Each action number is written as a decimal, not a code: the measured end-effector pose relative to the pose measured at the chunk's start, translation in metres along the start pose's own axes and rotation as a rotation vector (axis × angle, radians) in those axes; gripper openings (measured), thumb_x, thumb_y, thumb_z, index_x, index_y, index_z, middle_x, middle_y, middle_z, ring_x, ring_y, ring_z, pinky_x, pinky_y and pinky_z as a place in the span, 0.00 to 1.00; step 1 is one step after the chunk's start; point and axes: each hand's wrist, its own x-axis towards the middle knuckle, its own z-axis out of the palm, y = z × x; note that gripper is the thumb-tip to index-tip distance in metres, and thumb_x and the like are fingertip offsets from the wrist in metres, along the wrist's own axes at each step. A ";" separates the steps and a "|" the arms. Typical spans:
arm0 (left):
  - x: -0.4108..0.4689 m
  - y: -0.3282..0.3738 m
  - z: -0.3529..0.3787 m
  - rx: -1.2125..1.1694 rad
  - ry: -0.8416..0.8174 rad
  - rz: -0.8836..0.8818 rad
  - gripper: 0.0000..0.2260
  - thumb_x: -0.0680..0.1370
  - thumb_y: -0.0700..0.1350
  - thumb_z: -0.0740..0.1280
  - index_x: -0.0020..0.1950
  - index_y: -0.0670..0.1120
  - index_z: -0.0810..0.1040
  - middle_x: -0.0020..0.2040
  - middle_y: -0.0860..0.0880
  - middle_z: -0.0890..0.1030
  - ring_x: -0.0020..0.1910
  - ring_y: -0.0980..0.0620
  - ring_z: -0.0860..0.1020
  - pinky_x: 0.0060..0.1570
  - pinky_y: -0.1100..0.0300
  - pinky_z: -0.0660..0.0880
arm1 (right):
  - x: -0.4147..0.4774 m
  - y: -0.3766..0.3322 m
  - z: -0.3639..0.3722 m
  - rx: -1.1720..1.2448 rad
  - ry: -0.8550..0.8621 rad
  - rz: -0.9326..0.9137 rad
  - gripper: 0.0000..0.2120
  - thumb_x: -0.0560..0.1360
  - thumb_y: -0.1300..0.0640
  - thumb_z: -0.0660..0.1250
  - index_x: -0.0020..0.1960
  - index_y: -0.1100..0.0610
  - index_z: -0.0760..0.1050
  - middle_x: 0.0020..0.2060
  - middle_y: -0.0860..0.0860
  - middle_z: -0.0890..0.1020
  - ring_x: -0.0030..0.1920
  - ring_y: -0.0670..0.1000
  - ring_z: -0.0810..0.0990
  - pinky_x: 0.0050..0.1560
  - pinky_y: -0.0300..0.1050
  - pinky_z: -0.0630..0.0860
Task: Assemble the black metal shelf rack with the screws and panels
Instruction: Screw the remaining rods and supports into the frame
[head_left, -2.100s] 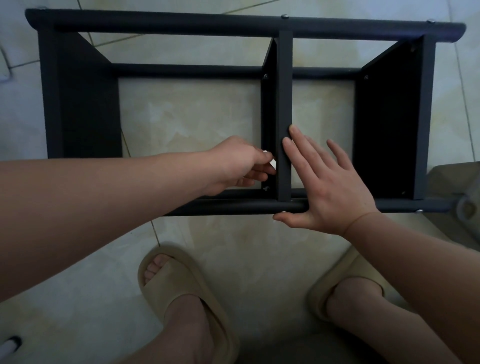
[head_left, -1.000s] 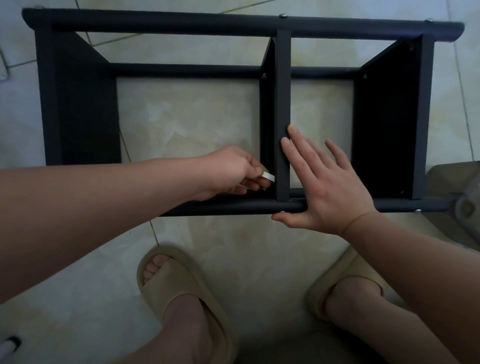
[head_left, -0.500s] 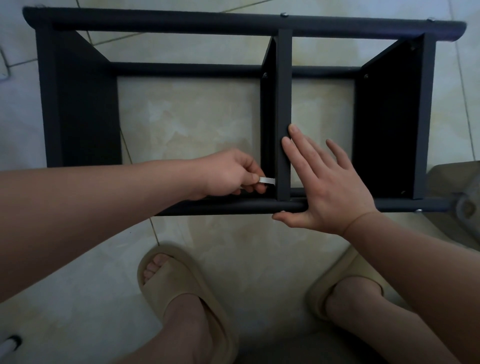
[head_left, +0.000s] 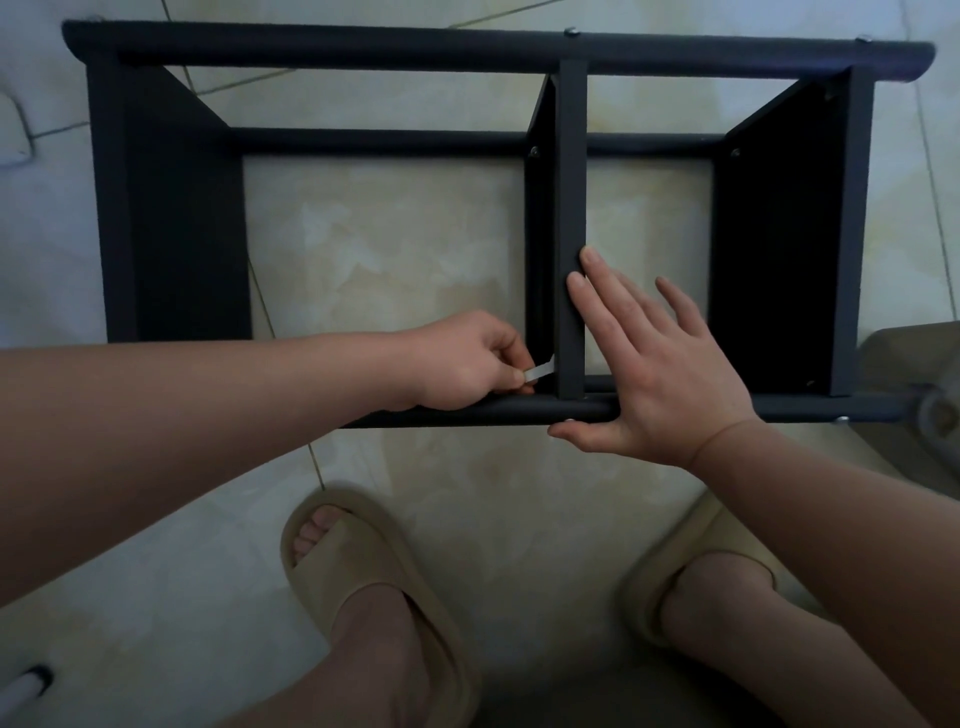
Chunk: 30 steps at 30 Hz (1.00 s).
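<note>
Pinching a small flat silver tool (head_left: 540, 372) between thumb and forefinger, the left hand (head_left: 465, 366) holds its tip in the corner where the middle panel (head_left: 570, 182) meets the near rail (head_left: 498, 410); any screw there is hidden. Just right of it, the right hand (head_left: 660, 374) lies flat, fingers straight, bracing that panel's edge and the rail. Around them the black rack (head_left: 363, 49) lies on the tiled floor (head_left: 389, 249), end panels (head_left: 779, 234) seated between the rails, screw heads (head_left: 571, 32) showing at several joints. The frame looks nearly together; tightening this corner seems to remain.
</note>
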 end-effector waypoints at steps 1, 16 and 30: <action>0.000 0.001 0.000 0.040 0.016 -0.005 0.08 0.79 0.40 0.68 0.41 0.50 0.80 0.34 0.55 0.80 0.31 0.61 0.74 0.32 0.67 0.68 | 0.000 0.000 0.000 0.006 -0.010 0.000 0.56 0.69 0.22 0.58 0.83 0.58 0.50 0.83 0.52 0.50 0.78 0.60 0.65 0.75 0.67 0.61; -0.011 0.076 -0.086 0.403 0.728 0.306 0.04 0.81 0.44 0.61 0.51 0.51 0.75 0.45 0.55 0.81 0.45 0.52 0.77 0.44 0.56 0.71 | 0.060 0.033 -0.072 0.159 0.001 0.160 0.39 0.78 0.32 0.54 0.83 0.46 0.48 0.83 0.45 0.51 0.82 0.51 0.44 0.80 0.61 0.42; 0.064 0.115 -0.147 0.489 0.683 0.019 0.06 0.83 0.42 0.54 0.58 0.45 0.67 0.54 0.45 0.79 0.52 0.41 0.75 0.51 0.50 0.70 | 0.152 0.085 -0.078 -0.035 -0.080 0.224 0.34 0.84 0.52 0.59 0.82 0.43 0.43 0.82 0.42 0.51 0.81 0.53 0.51 0.75 0.69 0.49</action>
